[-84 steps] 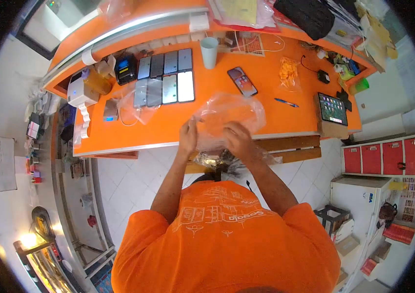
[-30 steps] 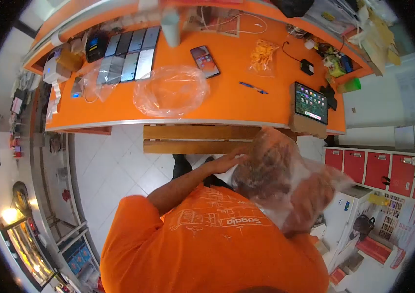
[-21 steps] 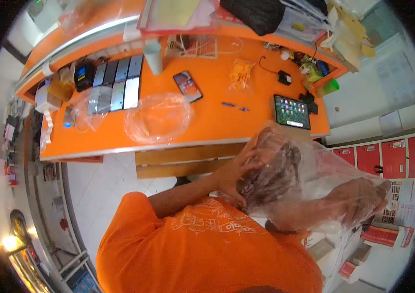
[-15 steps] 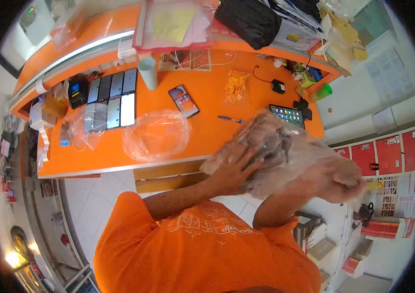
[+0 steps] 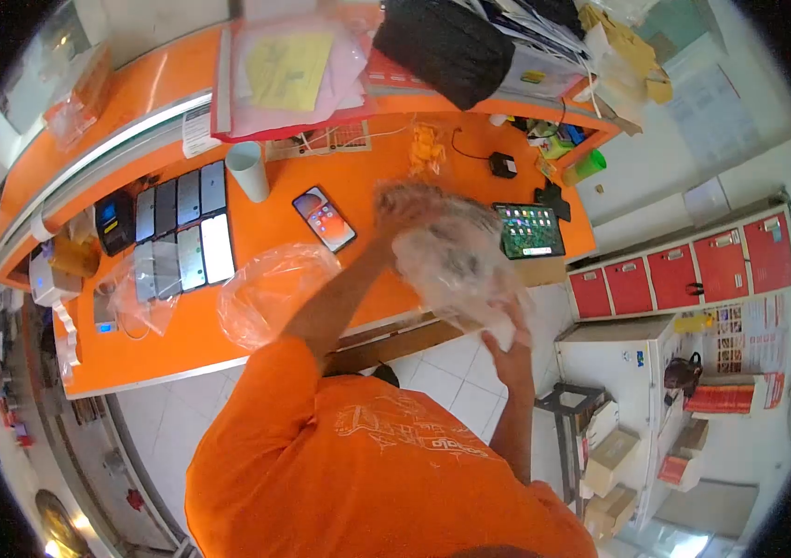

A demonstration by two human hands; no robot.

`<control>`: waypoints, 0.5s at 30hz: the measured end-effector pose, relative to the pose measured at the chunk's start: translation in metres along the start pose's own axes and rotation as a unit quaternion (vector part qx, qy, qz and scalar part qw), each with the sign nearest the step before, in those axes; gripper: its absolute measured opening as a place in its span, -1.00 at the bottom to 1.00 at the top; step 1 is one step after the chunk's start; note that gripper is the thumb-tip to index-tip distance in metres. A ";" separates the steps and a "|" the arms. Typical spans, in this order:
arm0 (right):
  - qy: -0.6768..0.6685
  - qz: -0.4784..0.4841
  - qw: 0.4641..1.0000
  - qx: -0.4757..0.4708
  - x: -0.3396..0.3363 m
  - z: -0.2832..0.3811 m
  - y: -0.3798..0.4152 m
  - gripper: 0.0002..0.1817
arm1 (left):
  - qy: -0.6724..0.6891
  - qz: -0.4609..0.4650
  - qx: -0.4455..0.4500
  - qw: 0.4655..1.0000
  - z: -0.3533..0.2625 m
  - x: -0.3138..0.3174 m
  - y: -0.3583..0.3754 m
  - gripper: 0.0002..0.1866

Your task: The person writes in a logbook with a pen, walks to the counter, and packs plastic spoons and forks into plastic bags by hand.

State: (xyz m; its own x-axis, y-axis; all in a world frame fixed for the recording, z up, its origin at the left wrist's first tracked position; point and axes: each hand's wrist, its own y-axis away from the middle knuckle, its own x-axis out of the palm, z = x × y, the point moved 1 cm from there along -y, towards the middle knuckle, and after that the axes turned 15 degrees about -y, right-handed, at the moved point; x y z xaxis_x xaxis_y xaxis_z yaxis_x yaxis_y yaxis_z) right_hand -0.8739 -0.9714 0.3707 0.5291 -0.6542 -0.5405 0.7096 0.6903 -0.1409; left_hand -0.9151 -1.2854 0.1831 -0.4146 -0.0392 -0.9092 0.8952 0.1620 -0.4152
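two hands were on one clear plastic bag (image 5: 456, 260), held up in the air above the front edge of the orange tabletop (image 5: 386, 191), not resting on it. left hand (image 5: 405, 200) was raised at the bag's top, seen blurred through the film, fingers closed on the plastic. right hand (image 5: 511, 339) was underneath, fingers pinching the bag's lower edge. bag looked crumpled, with something dark bunched inside; couldn't tell what.

a second clear bag (image 5: 270, 288) lay loose on the tabletop, well apart from both hands. near it: a lit phone (image 5: 324, 219), two rows of phones (image 5: 181, 232) side by side, a white cup (image 5: 248, 171), a tablet (image 5: 529, 231) at the right end.

step, as i read it: handling the filled bag mid-air, both ends gripped. next move probably needs a firm hold at both ends so the thin film doesn't slip or tear.
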 end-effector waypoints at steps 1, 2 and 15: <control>0.051 0.051 0.997 -0.002 0.007 -0.006 -0.004 -0.45 | 0.003 0.014 0.002 1.000 0.014 0.003 -0.011 -0.21; 0.101 0.102 0.990 -0.003 0.016 -0.013 -0.008 -0.42 | -0.002 0.032 0.006 0.999 0.027 0.006 -0.021 -0.19; 0.247 0.159 0.946 0.135 0.054 0.004 -0.072 -0.52 | 0.558 -0.002 -0.172 0.812 -0.010 -0.125 0.034 0.08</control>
State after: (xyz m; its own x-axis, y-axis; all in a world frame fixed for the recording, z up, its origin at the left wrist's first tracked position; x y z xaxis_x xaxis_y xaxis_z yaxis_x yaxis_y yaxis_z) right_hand -0.8950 -1.0577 0.3546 0.5012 -0.1556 -0.8512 0.6795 0.6799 0.2758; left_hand -0.8343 -1.2652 0.2829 -0.4792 0.8464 -0.2322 0.8743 0.4371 -0.2111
